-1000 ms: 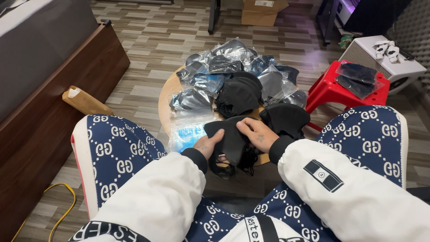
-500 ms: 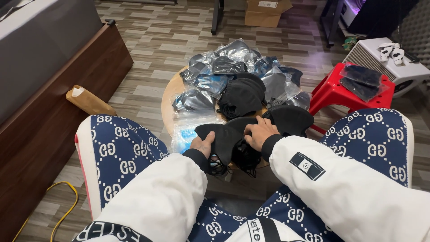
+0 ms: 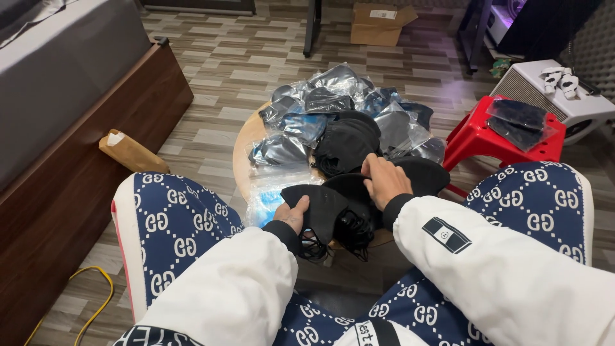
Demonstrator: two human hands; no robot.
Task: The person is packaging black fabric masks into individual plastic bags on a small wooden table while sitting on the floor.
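A small round wooden table (image 3: 242,148) between my knees carries a heap of black face masks (image 3: 346,142) and several clear plastic bags of masks (image 3: 333,96). My left hand (image 3: 293,214) grips the near edge of a black mask (image 3: 320,202), thumb on top, its ear loops dangling below. My right hand (image 3: 384,181) lies fingers down on the stack of loose black masks (image 3: 419,174) just right of it. Both sleeves are white with black cuffs.
A red plastic stool (image 3: 477,138) at the right holds bagged black masks (image 3: 519,118). A white box (image 3: 544,90) stands behind it. A wooden bed frame (image 3: 77,192) runs along the left, with a brown paper packet (image 3: 128,152) beside it. A cardboard box (image 3: 381,22) sits far back.
My right hand moved up and right onto the mask stack. My left hand shifted left and took the edge of one mask. The view tilted slightly.
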